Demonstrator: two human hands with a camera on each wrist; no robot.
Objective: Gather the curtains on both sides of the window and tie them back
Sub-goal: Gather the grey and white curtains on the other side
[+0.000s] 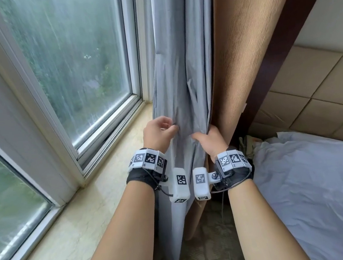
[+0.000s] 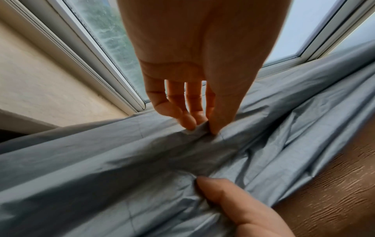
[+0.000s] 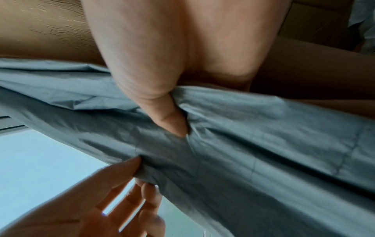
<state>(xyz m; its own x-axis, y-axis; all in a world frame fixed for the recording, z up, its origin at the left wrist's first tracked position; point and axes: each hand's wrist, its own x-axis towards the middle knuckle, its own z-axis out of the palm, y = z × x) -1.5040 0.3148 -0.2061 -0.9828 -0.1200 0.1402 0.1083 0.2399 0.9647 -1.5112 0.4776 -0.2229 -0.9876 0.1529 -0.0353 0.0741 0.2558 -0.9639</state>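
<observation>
The right-side curtain hangs beside the window, grey lining [image 1: 176, 64] toward me and brown face [image 1: 242, 45] behind it. My left hand [image 1: 166, 128] pinches a fold of the grey lining [image 2: 125, 160] between thumb and fingertips [image 2: 189, 124]. My right hand [image 1: 207, 139] grips the curtain's edge a little lower and to the right, thumb [image 3: 170, 121] pressed into the grey lining [image 3: 263, 136], its fingers hidden behind the brown fabric [image 3: 40, 28]. The two hands are about a hand's width apart. No tie-back is in view.
A beige stone sill [image 1: 99, 182] runs below the white-framed window [image 1: 72, 66] on the left. A bed with white bedding [image 1: 313, 188] and a tan padded headboard [image 1: 311, 82] stands close on the right. A dark wooden frame [image 1: 296, 28] rises behind the curtain.
</observation>
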